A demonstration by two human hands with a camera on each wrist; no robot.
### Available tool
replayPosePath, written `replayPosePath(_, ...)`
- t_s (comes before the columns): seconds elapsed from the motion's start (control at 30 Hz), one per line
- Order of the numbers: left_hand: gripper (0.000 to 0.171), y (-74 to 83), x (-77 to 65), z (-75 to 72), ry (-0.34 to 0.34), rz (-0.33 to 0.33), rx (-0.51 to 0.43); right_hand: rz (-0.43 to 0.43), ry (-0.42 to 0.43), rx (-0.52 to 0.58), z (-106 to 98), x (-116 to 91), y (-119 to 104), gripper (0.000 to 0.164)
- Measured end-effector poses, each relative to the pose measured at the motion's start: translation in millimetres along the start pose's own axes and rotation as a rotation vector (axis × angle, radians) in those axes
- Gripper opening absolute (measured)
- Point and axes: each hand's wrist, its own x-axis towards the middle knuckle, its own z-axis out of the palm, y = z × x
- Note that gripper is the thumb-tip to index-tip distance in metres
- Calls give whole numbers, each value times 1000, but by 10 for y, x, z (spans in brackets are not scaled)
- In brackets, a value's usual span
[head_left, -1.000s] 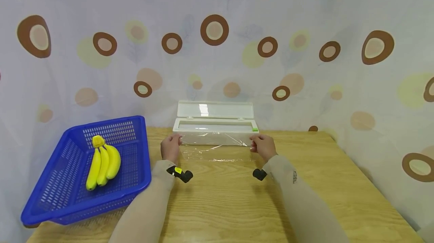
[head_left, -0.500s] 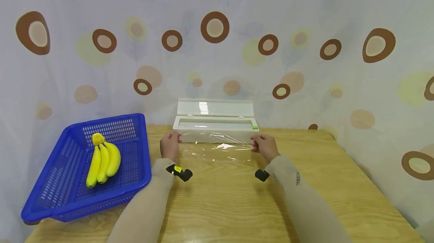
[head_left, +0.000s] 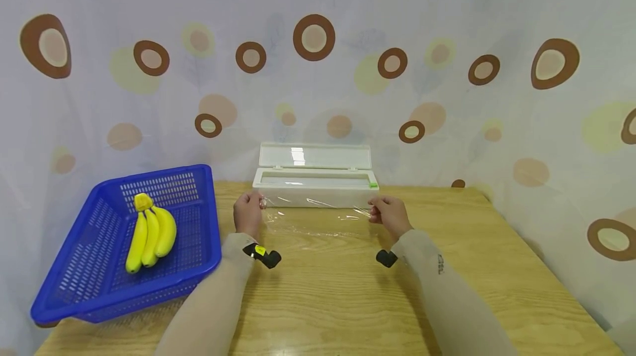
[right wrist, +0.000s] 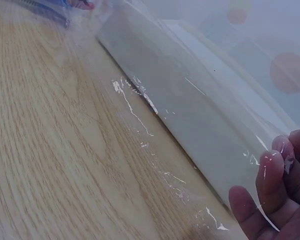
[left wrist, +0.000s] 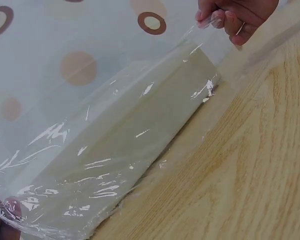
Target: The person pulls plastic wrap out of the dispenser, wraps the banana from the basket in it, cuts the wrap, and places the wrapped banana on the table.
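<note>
A clear sheet of cling film (head_left: 318, 220) stretches between both hands in front of the white cling film dispenser (head_left: 367, 179). My left hand (head_left: 247, 214) pinches the sheet's left side; in the left wrist view only fingertips (left wrist: 12, 207) show through the wrinkled film. On the other side my right hand (head_left: 390, 214) pinches the right corner between thumb and fingers, its remaining fingers (right wrist: 270, 180) curled below. The dispenser's lid (head_left: 315, 155) is raised at the back, against the curtain. The film overlaps the dispenser's front face and hangs down over the table before it.
A blue plastic basket (head_left: 206, 267) stands at the left, close to the left forearm. Inside it lies a bunch of yellow bananas (head_left: 150, 237). The wooden table (head_left: 328, 301) runs back to a patterned curtain (head_left: 318, 91) behind the dispenser.
The right hand has moved slightly to the right, still pinching the film, and the sheet's creases and glints have shifted. The left hand has hardly moved. The head view has tilted a little.
</note>
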Motion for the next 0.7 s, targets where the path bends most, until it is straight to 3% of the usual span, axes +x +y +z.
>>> replayPosePath(0.27, 24, -3, -8, -39, 21, 62, 53, -7, -12, 8, -11, -67, -13, 37)
replayPosePath(0.7, 29, -19, -102, -109, 9, 85, 82, -17, -35, 6, -70, -144, 29, 36)
